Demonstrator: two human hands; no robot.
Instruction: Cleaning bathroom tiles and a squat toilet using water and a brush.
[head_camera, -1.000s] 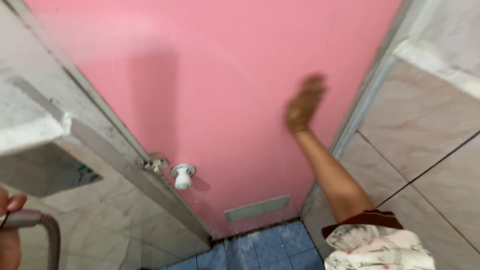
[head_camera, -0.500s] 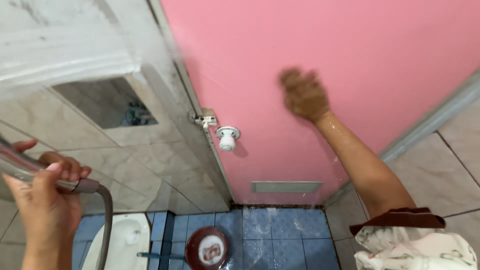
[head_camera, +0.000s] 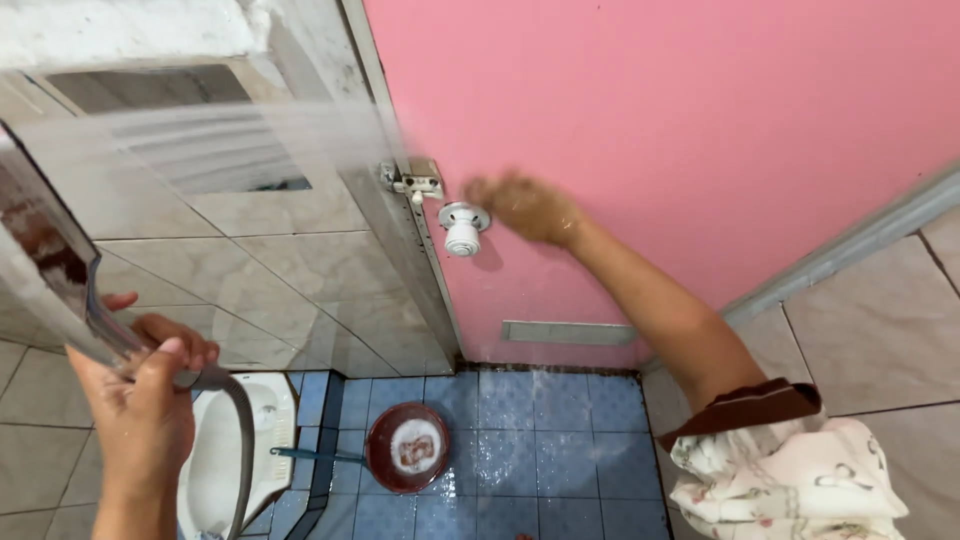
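Against the pink door, the right hand has come down from higher on the panel and now rubs just beside the white round knob; it is blurred, so I cannot tell whether its fingers are closed. The left hand is clamped on the shower handle, which sprays water toward the door's latch edge. The door looks wet and glossy. On the blue floor lies a red dipper.

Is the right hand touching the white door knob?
Apart. The head view shows a strip of pink door between the blurred right hand and the white door knob; the hand is against the door beside it.
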